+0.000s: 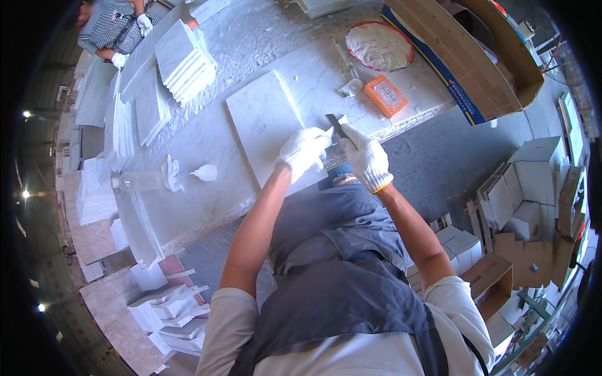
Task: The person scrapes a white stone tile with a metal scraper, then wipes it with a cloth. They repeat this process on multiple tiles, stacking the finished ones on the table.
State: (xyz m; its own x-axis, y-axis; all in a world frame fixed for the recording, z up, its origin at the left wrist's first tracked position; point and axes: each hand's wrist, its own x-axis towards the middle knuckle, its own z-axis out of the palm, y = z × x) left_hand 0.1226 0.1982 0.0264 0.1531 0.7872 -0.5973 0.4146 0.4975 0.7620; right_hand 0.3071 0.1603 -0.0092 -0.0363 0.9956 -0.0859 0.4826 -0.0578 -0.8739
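Observation:
My right hand (365,156), in a white knit glove, is closed round a flat dark blade like a putty knife (336,126). Next to it my gloved left hand (304,152) is closed near the blade, over the front edge of a pale marble tile (263,113); what its fingers hold is too small to make out. The tile lies flat on the slab worktop (207,135). Beyond my hands are an orange box (386,99), a white-smeared tool (350,86) and a red-rimmed round container of white paste (380,46).
At the left lie a clear bottle (140,182), a crumpled white cloth (171,173) and a white rounded piece (204,172). Tile stacks (185,62) stand at the far left, near a co-worker's gloved hand (144,24). A large cardboard box (464,59) sits at the far right.

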